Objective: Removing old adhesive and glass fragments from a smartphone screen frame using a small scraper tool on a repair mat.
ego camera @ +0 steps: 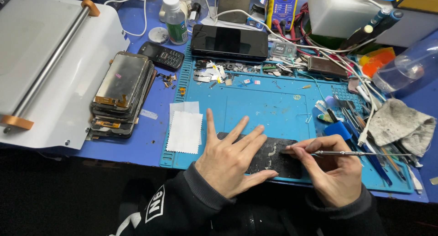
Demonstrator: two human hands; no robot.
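Repair work is shown at a cluttered bench, where a dark phone screen panel (273,157) lies flat on the near edge of a blue silicone work mat (273,103). The panel is pinned by the left hand (228,160), its fingers spread apart and pressed flat on the glass. A thin metal tool (356,153), possibly tweezers, is pinched between thumb and fingertips of the right hand (331,167), its tip laid at the whitish residue on the panel. Scraping appears to be the step in hand; a shallow, steady stroke is judged to be called for next. A white wipe (185,132) lies just left, beside a stack of screens (121,94).
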